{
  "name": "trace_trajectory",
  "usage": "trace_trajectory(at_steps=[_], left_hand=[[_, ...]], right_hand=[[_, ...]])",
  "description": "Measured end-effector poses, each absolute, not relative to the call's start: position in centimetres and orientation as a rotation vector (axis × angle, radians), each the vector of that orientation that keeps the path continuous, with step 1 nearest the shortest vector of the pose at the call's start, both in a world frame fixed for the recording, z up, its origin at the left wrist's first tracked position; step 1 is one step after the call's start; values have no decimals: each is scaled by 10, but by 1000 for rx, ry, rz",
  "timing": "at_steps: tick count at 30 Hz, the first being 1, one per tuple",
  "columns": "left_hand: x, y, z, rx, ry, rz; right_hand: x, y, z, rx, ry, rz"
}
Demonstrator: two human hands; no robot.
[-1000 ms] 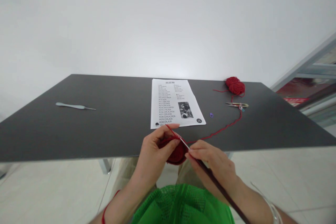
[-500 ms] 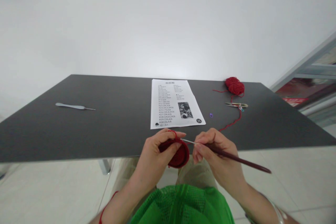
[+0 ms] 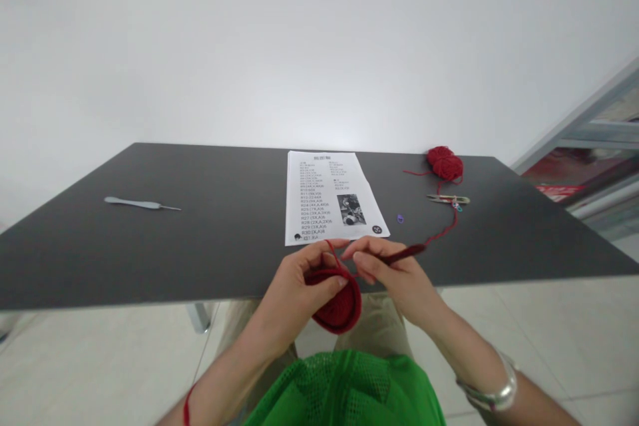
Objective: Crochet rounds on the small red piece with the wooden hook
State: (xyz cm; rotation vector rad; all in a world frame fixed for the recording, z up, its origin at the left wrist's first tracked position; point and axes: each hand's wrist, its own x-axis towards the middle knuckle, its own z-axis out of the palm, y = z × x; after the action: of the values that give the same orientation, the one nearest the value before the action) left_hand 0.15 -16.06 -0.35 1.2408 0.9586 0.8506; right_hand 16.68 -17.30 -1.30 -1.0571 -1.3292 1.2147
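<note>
My left hand (image 3: 304, 286) grips a round red crochet piece (image 3: 339, 309) by its upper rim, with the thumb pressed on the front. A strand of red yarn runs over the raised left index finger. Close beside it, my right hand (image 3: 392, 273) is closed around a crochet hook with a dark red handle (image 3: 407, 253), whose back end points right and away from me. The right fingertips are near the strand and the piece's edge; the hook's metal tip is hidden by the fingers. From the work, yarn trails right toward a red yarn ball (image 3: 444, 164).
A printed sheet (image 3: 319, 200) lies on the dark table (image 3: 224, 226) just beyond my hands. At left rests a second hook with a pale handle (image 3: 137, 203). Small scissors (image 3: 449, 200) and a purple stitch marker (image 3: 400, 218) lie at right. A white wall (image 3: 319, 46) stands behind.
My right hand has moved left and slightly up, close to my left fingers. The hook's handle has swung from pointing toward me to pointing away. The crochet piece sits slightly lower, showing more of its face.
</note>
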Motion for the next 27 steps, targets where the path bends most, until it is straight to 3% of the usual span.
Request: trace_trajectory(at_steps=[3,7,23,27], left_hand=[[3,-161,-4,1268,961,846],[4,-160,-4,1261,946,841],[8,-161,-3,1177,916,851],[6,-159,-2,1200,972,903]], right_hand=[[161,-170,-11,-1005,-1085,1560],[157,-169,-7,-1011,-894,1717],[153,-169,-11,-951,-831,1691],[158,-166,-6,-936,-835,1397]])
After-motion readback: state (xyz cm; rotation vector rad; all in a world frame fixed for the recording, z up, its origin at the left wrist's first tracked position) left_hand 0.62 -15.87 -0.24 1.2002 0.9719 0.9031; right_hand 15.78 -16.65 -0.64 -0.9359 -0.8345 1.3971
